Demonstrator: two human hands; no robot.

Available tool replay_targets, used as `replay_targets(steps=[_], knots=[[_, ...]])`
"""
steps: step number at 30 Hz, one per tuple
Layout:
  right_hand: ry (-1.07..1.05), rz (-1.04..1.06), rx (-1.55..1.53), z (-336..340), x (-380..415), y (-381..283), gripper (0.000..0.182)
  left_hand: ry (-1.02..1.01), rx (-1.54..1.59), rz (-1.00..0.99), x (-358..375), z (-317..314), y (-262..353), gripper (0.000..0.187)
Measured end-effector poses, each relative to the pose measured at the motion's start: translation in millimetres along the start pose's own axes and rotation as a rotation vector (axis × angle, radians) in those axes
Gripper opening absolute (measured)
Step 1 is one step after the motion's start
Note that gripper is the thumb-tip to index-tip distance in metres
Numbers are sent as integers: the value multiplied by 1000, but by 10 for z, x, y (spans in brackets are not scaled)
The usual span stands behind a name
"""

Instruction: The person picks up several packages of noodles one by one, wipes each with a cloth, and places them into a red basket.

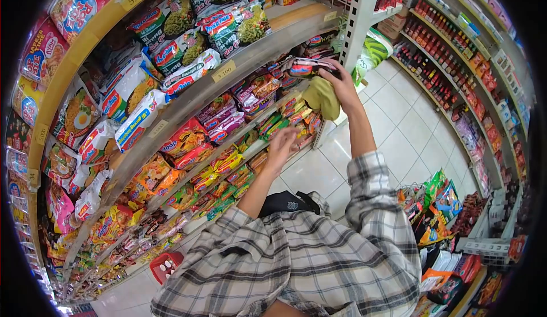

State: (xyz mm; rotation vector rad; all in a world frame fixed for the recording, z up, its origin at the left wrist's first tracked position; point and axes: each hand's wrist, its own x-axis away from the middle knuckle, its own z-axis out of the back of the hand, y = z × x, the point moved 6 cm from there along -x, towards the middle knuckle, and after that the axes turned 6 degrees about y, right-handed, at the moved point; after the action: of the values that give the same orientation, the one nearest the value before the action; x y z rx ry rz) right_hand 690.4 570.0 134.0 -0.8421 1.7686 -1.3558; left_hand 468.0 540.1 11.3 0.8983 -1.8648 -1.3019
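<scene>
My right hand (342, 86) is raised at the shelf's right end, closed around a dark instant noodle packet (307, 68) with a red and white label. An olive-green cloth (322, 99) hangs from the same hand, below the packet. My left hand (281, 147) is lower and nearer my body, its fingers apart and holding nothing. It overlaps the lower shelf rows of small yellow and red snack packets (293, 114) in this view. Purple-red noodle packets (257, 93) stand on the shelf to the left of my right hand.
Green noodle packets (236, 26) fill the upper shelf, behind a clear front guard with price tags. A white perforated post (354, 29) stands at the shelf end. Across the tiled floor (393, 103) are shelves of bottles (436, 66). A red basket (165, 267) is low at left.
</scene>
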Motion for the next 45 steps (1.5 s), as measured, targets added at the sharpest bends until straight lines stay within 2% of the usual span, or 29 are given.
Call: replay_targets(steps=[4,5,8,12,13,16,17,20,23,26,27,29,32,33,34,35,36,39,40,42,43,45], knots=[[-142,-296,51,-234,-457,97,43,47,-13,116,136,245,-242,25],[-129,-220,184,-263,-581,95,47,70,-11,137,168,334,-299,25],[-78,-284,277,-372,-814,135,44,153,-13,196,298,551,-338,26],[-162,-142,152,-531,-1047,281,42,237,-17,237,529,833,-443,29],[-121,-132,185,-532,-1100,323,41,254,-15,248,599,899,-471,30],[109,156,246,-532,-1081,274,42,312,36,320,931,1131,-670,31],[218,253,404,-537,-1036,253,43,354,36,347,1094,1208,-727,34],[412,368,432,-641,-577,23,43,422,10,469,1604,1493,-933,42],[457,378,312,-509,-391,339,37,461,223,501,2206,1876,-1106,47],[606,311,176,-382,-39,424,29,641,222,503,2993,2365,-1400,52],[607,246,10,-287,81,558,28,706,104,571,3324,2573,-1549,55],[495,57,-295,-304,387,838,29,858,-46,712,4205,2911,-1989,62],[190,-315,-623,-269,1050,1472,38,1032,68,850,5476,3091,-2705,56],[130,-435,-560,-312,1412,1663,41,1063,176,809,5817,3036,-2776,55],[-40,-519,-614,-367,1682,2003,39,1082,274,776,6098,2990,-2879,56],[13,-526,-475,-349,2088,2340,37,1115,315,770,6411,3006,-2942,55],[-27,-598,-381,-423,2527,2518,36,1148,355,762,6719,3042,-2981,54],[-365,-763,-22,-857,4044,2707,34,1271,450,657,7478,3191,-3166,52],[-530,-748,121,-931,4511,2727,33,1288,482,626,7672,3301,-3171,52],[-1032,-205,454,-1145,5211,3078,33,1336,498,619,8078,3429,-2977,53],[-1146,-197,599,-1162,5486,3288,32,1360,494,599,8249,3576,-2874,53],[-1310,-399,945,-1379,5938,3550,31,1407,498,553,8547,3862,-2674,54]])
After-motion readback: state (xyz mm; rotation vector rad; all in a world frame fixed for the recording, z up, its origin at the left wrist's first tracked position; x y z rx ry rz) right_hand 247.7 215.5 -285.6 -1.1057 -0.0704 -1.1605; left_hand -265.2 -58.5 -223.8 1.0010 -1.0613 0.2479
